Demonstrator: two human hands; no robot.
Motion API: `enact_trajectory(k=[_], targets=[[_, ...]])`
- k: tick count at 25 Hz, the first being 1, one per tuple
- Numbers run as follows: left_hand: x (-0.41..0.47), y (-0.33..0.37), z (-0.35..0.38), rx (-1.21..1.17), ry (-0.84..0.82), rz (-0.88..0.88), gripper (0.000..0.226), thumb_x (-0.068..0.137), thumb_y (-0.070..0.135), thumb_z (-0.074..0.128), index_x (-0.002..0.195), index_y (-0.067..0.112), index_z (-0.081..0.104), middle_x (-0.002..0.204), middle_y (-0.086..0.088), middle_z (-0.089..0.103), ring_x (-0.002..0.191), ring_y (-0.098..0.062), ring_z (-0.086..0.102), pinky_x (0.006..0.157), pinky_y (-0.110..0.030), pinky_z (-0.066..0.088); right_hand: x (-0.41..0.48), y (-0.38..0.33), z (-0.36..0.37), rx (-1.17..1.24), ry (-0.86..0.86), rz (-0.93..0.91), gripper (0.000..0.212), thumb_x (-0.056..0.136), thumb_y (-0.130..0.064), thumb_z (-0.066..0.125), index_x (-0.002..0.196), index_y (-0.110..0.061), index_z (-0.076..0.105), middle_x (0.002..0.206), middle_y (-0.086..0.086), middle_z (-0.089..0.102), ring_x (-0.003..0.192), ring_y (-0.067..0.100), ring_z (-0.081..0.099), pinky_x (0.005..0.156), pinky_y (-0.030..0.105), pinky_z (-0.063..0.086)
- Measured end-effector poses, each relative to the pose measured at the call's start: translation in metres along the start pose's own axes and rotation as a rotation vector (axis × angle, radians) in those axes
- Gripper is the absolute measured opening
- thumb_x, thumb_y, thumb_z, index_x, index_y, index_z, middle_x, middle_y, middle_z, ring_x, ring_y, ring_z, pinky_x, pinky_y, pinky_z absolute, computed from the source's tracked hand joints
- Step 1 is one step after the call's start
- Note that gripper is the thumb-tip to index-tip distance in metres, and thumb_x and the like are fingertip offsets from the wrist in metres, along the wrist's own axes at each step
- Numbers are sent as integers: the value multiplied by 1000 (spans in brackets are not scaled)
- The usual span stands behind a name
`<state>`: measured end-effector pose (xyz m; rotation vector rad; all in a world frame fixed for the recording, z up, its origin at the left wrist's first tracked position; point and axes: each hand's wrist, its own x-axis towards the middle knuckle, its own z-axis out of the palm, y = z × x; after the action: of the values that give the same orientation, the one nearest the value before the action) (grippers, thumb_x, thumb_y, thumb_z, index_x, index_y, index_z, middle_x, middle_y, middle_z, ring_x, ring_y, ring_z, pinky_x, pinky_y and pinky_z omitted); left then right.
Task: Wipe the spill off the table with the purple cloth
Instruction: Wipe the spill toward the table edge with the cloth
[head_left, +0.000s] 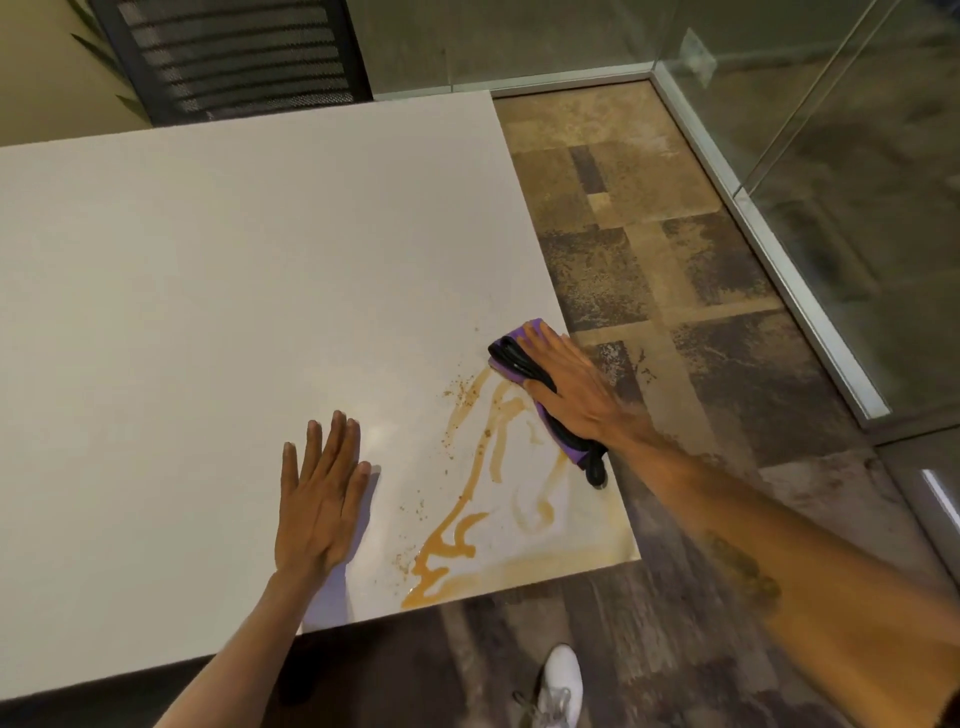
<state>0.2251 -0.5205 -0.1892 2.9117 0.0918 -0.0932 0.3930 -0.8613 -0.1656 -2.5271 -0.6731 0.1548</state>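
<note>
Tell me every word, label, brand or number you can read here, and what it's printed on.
None can be read.
The purple cloth under the right hand shows no label.
The white table and the left hand resting on it carry no writing.
The dark mark on the right forearm is too blurred to read.
The white shoe shows no legible brand.

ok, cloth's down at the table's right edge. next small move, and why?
Probably drag the purple cloth under the right hand toward the near edge, through the spill. The orange streaks run from beside the cloth down to the near corner and look mostly unwiped. The left hand lies flat on the table, clear of that path.
</note>
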Motion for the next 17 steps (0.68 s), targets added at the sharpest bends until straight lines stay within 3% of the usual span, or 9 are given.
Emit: enact_trajectory(k=[6,10,13,17], targets=[[-1,-4,5,24,16,19,60,107,46,13,163,25,5,171,8,-6,158,-19,-11,125,-38,-17,-88,-35,17,-11,43,118,61,102,-32,40,157,-18,17,162,-6,6,151,11,-2,125,41,7],[0,-5,6,78,12,22,62,107,46,18,163,20,11,171,2,1,158,-24,-4,126,-44,-12,-120,-74,35,33,137,342,59,105,-36,34,156,-21,9,164,-4,0,151,9,-10,123,31,-7],[-1,-1,2,62,7,19,65,106,49,14,162,18,13,171,0,5,158,-26,-1,127,-49,-4,-116,-96,49,29,223,527,61,103,-41,26,155,-17,6,164,2,-3,150,13,-12,123,33,-8],[-2,3,-2,67,-7,15,67,105,53,10,162,19,10,171,0,3,158,-25,-2,127,-49,-3,-108,-94,57,-125,211,536,69,101,-51,18,156,-13,3,164,5,-5,152,20,-13,124,38,-5]])
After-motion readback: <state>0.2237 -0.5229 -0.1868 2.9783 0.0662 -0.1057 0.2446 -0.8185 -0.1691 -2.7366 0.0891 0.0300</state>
